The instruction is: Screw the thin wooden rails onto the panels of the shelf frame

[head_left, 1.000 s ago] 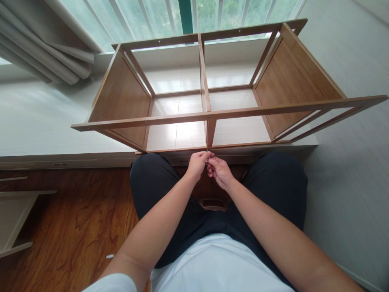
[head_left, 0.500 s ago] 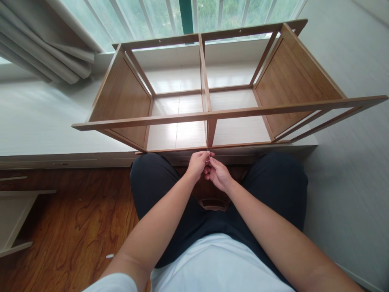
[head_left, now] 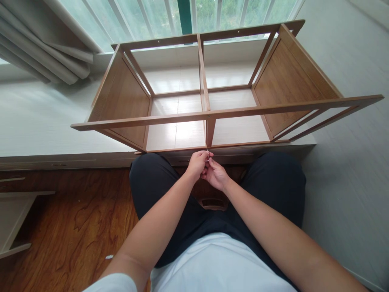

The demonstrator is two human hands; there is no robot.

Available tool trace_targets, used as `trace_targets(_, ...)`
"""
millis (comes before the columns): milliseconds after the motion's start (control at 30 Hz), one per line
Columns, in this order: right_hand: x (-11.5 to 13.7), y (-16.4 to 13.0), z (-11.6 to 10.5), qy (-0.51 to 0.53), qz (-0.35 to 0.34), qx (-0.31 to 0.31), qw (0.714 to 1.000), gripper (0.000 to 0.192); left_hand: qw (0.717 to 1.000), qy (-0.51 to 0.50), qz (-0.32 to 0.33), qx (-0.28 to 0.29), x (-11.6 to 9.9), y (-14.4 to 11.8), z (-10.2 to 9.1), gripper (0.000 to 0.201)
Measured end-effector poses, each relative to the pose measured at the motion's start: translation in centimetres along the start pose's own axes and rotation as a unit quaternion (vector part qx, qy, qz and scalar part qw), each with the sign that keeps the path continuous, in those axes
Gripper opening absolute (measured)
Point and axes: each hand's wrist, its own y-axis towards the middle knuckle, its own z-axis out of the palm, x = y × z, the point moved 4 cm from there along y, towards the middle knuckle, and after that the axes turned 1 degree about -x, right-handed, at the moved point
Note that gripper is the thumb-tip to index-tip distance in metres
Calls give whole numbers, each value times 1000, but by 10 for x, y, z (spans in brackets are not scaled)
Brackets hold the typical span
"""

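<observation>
A brown wooden frame (head_left: 170, 120) with two bays and panelled ends stands in front of me. My left hand (head_left: 198, 162) is closed at the near lower rail (head_left: 182, 149), just below the middle upright (head_left: 210, 132). In its fingertips is a thin, bent metal rod that looks like a hex key (head_left: 208, 158). Right beside it, my right hand (head_left: 216, 174) pinches the same hex key from below, thumb uppermost. The fingers cover most of the tool, and its tip against the rail is hard to make out.
The frame rests on a white window ledge (head_left: 45, 117) with drawer fronts below. Behind are a barred window (head_left: 225, 16) and a grey curtain (head_left: 45, 40). A pale wall (head_left: 349, 162) lies to the right. At the left, a light-coloured panel piece (head_left: 15, 219) lies on the wooden floor (head_left: 82, 211).
My right hand has shifted slightly left and turned a little around the hex key. My left hand stays at the rail. The view has drifted very slightly; the frame stands as before.
</observation>
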Motion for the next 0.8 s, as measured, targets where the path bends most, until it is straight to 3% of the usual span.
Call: trace_targets(800,-5,11,-3,-58,-25,-9,998,46,1000,10,11,-5,-2,2,-3,26)
